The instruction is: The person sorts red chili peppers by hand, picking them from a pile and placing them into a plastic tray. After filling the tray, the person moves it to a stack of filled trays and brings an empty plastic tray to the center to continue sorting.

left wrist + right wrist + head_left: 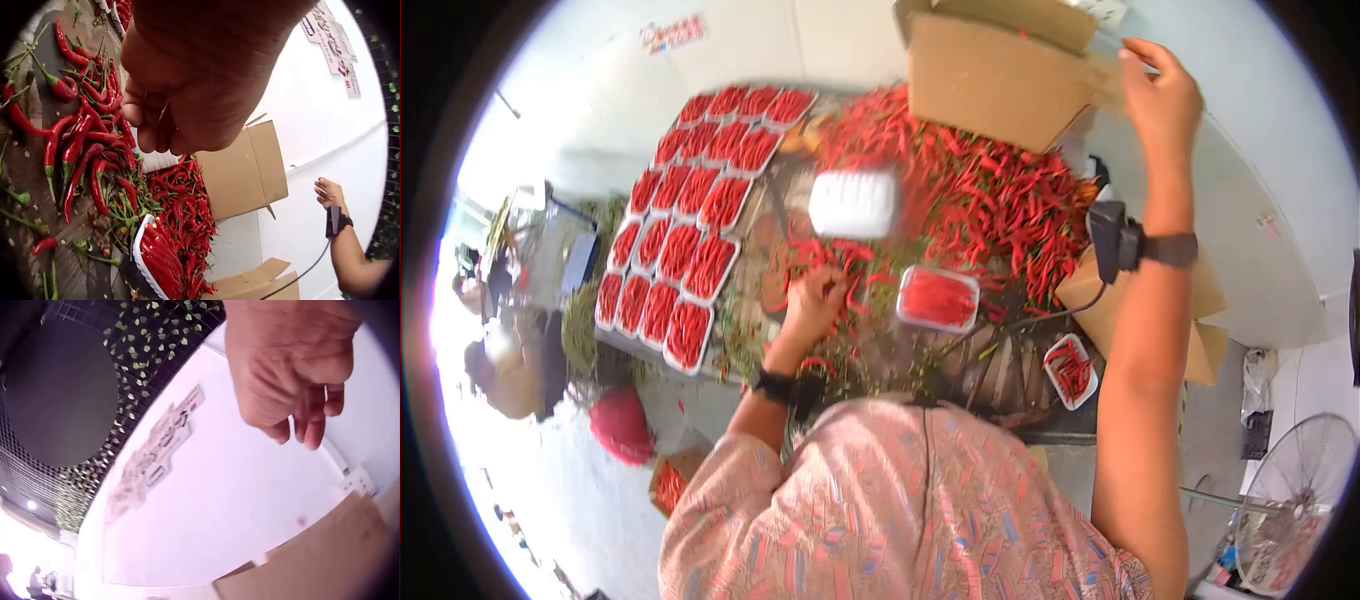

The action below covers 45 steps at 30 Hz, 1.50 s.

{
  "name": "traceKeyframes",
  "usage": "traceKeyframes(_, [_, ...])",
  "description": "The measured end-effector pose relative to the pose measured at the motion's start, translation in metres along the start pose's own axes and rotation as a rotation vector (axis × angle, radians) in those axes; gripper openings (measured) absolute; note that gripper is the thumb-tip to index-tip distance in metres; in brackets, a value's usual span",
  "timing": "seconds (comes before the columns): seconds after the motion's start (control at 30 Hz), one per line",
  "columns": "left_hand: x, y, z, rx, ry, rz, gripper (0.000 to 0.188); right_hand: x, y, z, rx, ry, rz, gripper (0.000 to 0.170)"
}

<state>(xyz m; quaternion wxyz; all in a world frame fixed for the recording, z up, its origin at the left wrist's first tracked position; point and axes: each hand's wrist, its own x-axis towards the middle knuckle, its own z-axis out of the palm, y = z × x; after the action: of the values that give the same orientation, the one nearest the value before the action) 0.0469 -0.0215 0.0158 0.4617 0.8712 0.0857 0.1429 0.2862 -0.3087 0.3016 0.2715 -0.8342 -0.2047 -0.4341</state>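
In the head view, the desk (1005,392) has its near edge running along my shirt (880,490). My left hand (812,308) is low over the loose chilies (828,252), fingers curled inward. The white tray stack (852,204) is just beyond them, and the single filled tray (938,299) lies to the right of my knuckles, with stems and scraps between. Packed rows of chili trays (685,250) crowd the far left side up to the desk's edge, while the big chili pile (1010,215) spreads along the far right, against the cardboard box (990,80). A small tray (1071,372) sits near the right end. My right hand (1162,105) is raised beside the box, off the desk, with open air around it.

From the left wrist, my grip is clenched, fingers folded toward the palm, and I make out no chili in it. The loose chilies lie just beside and below my fingertips, on the desk. The filled tray stands a little farther off, its white rim next to the pile, and the box is behind my hand.

From the right wrist, my grip is released: the fingers hang loosely bent in front of the white wall (206,487). The box top is below them, apart from my fingertips, and a wall socket (358,481) is nearby.
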Motion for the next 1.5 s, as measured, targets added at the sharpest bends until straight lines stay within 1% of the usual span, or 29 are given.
traceKeyframes(0.03, [0.0, -0.005, -0.003, 0.004, -0.005, -0.044, 0.008, -0.02, -0.005, 0.002, 0.019, -0.046, 0.008, 0.027])
traceKeyframes(0.1, [0.001, -0.016, -0.005, 0.05, 0.033, -0.054, 0.01, -0.055, -0.014, -0.002, 0.297, -0.207, 0.258, 0.019])
traceKeyframes(0.13, [0.002, -0.02, -0.006, 0.063, 0.039, -0.076, 0.01, -0.075, -0.014, -0.002, 0.331, -0.296, 0.265, 0.018])
traceKeyframes(0.2, [0.005, -0.027, -0.001, 0.087, 0.055, -0.014, 0.012, -0.125, -0.01, 0.004, 0.366, -0.446, 0.288, 0.017])
traceKeyframes(0.23, [0.008, -0.028, 0.001, 0.087, 0.056, -0.022, 0.012, -0.148, -0.011, 0.007, 0.368, -0.511, 0.307, 0.017])
traceKeyframes(0.3, [0.013, -0.031, 0.008, 0.236, -0.048, 0.074, 0.012, -0.19, -0.019, 0.006, 0.414, -0.631, 0.324, 0.015])
traceKeyframes(0.33, [0.016, -0.03, 0.014, 0.295, -0.081, 0.091, 0.015, -0.205, -0.024, 0.004, 0.421, -0.711, 0.35, 0.015])
traceKeyframes(0.37, [0.015, -0.028, 0.02, 0.294, -0.087, 0.091, 0.015, -0.22, -0.028, 0.003, 0.428, -0.789, 0.377, 0.014])
traceKeyframes(0.43, [0.016, -0.005, 0.026, 0.613, -0.206, -0.024, 0.02, -0.248, -0.032, 0.004, 0.512, -0.839, 0.47, 0.013])
traceKeyframes(0.47, [0.015, -0.009, 0.031, 0.678, -0.216, -0.043, 0.022, -0.256, -0.034, 0.003, 0.477, -0.851, 0.462, 0.014])
traceKeyframes(0.5, [0.014, -0.006, 0.033, 0.679, -0.222, -0.043, 0.022, -0.264, -0.036, 0.004, 0.479, -0.868, 0.428, 0.013])
traceKeyframes(0.57, [0.011, 0.0, 0.034, 0.734, -0.233, -0.041, 0.022, -0.274, -0.04, 0.003, 0.488, -0.899, 0.431, 0.013])
traceKeyframes(0.7, [0.005, -0.018, 0.031, 0.719, -0.228, -0.01, 0.025, -0.283, -0.05, 0.004, 0.51, -0.914, 0.43, 0.013])
traceKeyframes(0.77, [0.005, -0.022, 0.024, 0.318, -0.235, -0.049, 0.024, -0.285, -0.055, 0.007, 0.538, -0.96, 0.39, 0.014])
traceKeyframes(0.8, [0.006, -0.025, 0.023, 0.319, -0.236, -0.048, 0.024, -0.286, -0.057, 0.009, 0.538, -0.958, 0.391, 0.014])
traceKeyframes(0.87, [0.01, -0.031, 0.024, -0.154, -0.246, -0.156, 0.015, -0.29, -0.062, 0.018, 0.673, -1.025, 0.455, 0.015])
traceKeyframes(0.9, [0.01, -0.022, 0.021, -0.153, -0.247, -0.153, 0.015, -0.292, -0.064, 0.023, 0.673, -1.022, 0.455, 0.015])
traceKeyframes(0.97, [0.009, 0.011, 0.016, -0.692, -0.269, -0.262, 0.009, -0.292, -0.07, 0.032, 0.766, -1.121, 0.522, 0.017])
traceKeyframes(1.0, [0.009, 0.02, 0.017, -0.693, -0.271, -0.257, 0.009, -0.29, -0.073, 0.035, 0.763, -1.116, 0.52, 0.017])
traceKeyframes(1.07, [0.009, 0.033, 0.022, -0.652, -0.266, -0.227, 0.009, -0.286, -0.078, 0.039, 0.906, -1.171, 0.739, 0.018])
traceKeyframes(1.1, [0.009, 0.033, 0.028, -0.652, -0.268, -0.222, 0.009, -0.287, -0.077, 0.043, 0.905, -1.166, 0.738, 0.018])
traceKeyframes(1.17, [0.006, 0.026, 0.044, -0.524, -0.147, -0.088, 0.016, -0.292, -0.073, 0.051, 1.001, -1.123, 0.872, 0.019])
traceKeyframes(1.2, [0.006, 0.028, 0.047, -0.488, -0.135, -0.072, 0.018, -0.291, -0.074, 0.05, 0.998, -1.119, 0.873, 0.019])
traceKeyframes(1.23, [0.004, 0.042, 0.044, -0.489, -0.14, -0.069, 0.018, -0.29, -0.074, 0.049, 0.986, -1.086, 0.877, 0.019])
traceKeyframes(1.3, [0.0, 0.066, 0.038, -0.373, -0.133, -0.122, 0.019, -0.29, -0.072, 0.047, 0.972, -1.048, 0.882, 0.019])
traceKeyframes(1.33, [-0.002, 0.067, 0.041, -0.374, -0.137, -0.119, 0.019, -0.29, -0.071, 0.046, 0.958, -1.056, 0.91, 0.019])
traceKeyframes(1.4, [-0.002, 0.067, 0.046, -0.445, -0.11, -0.036, 0.015, -0.291, -0.069, 0.044, 0.946, -1.059, 0.936, 0.019])
traceKeyframes(1.47, [-0.001, 0.067, 0.047, -0.43, -0.119, -0.012, 0.014, -0.293, -0.068, 0.042, 1.024, -1.041, 0.994, 0.015])
traceKeyframes(1.5, [0.0, 0.067, 0.047, -0.416, -0.126, 0.008, 0.012, -0.293, -0.068, 0.041, 1.024, -1.038, 0.993, 0.015])
